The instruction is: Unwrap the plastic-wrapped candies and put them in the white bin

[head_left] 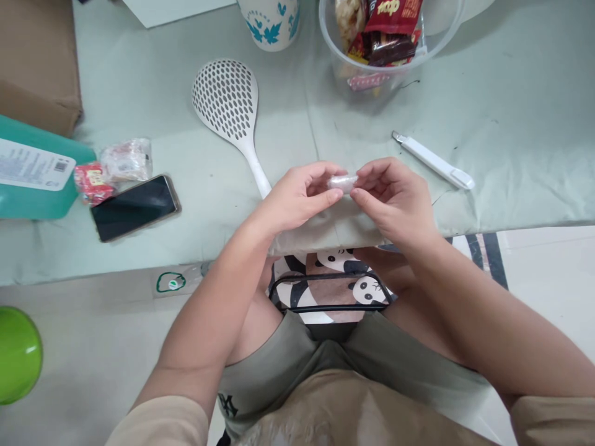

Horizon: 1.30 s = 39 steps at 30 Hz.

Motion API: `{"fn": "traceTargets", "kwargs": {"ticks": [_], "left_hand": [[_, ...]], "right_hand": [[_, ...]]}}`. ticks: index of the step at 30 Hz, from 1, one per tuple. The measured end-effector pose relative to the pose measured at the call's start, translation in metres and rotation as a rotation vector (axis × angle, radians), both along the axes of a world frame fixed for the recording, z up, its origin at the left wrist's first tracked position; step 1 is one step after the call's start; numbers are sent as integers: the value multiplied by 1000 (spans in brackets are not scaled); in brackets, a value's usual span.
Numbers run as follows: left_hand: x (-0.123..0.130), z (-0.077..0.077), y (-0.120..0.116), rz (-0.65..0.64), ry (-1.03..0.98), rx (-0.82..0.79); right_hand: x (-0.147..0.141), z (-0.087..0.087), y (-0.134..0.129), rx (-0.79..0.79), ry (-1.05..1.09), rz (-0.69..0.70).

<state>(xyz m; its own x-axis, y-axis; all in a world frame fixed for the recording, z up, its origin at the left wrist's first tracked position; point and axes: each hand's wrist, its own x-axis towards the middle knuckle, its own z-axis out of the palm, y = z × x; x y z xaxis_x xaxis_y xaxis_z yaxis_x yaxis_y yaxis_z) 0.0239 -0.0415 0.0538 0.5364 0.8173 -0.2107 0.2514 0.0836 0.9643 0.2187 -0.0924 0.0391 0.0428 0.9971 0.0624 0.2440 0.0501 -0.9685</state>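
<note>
Between my two hands, just above the table's near edge, is a small whitish roll (343,183) with a shiny, partly see-through surface; its exact kind I cannot make out. My left hand (309,195) pinches its left end with thumb and fingers. At the other end, the fingertips of my right hand (395,195) close on it. A white slotted skimmer (227,102) lies beyond my left hand, its handle running down behind that hand. To the upper right of my right hand rests a white utility knife (434,162), its metal tip pointing up and left.
A clear plastic tub (341,59) of wrapped snacks and a patterned paper cup (272,25) stand at the back. On the left are a phone (136,209), a red snack packet (94,183), a clear-wrapped packet (127,160), a green bottle (41,170) and a cardboard box (37,65).
</note>
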Motion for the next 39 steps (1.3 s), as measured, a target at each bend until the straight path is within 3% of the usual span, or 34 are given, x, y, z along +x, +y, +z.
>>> {"fn": "traceTargets", "kwargs": {"ticks": [11, 18, 25, 33, 39], "left_hand": [[4, 2, -3, -25, -33, 12], [5, -2, -3, 94, -65, -14], [8, 4, -6, -14, -67, -53], [4, 0, -2, 60, -91, -23], [-4, 6, -1, 46, -97, -20]], "right_hand": [[-3, 4, -1, 23, -82, 14], [-2, 7, -3, 20, -47, 83], [-4, 3, -3, 34, -38, -18], [-5, 2, -6, 38, 60, 58], [-14, 6, -5, 73, 73, 77]]}}
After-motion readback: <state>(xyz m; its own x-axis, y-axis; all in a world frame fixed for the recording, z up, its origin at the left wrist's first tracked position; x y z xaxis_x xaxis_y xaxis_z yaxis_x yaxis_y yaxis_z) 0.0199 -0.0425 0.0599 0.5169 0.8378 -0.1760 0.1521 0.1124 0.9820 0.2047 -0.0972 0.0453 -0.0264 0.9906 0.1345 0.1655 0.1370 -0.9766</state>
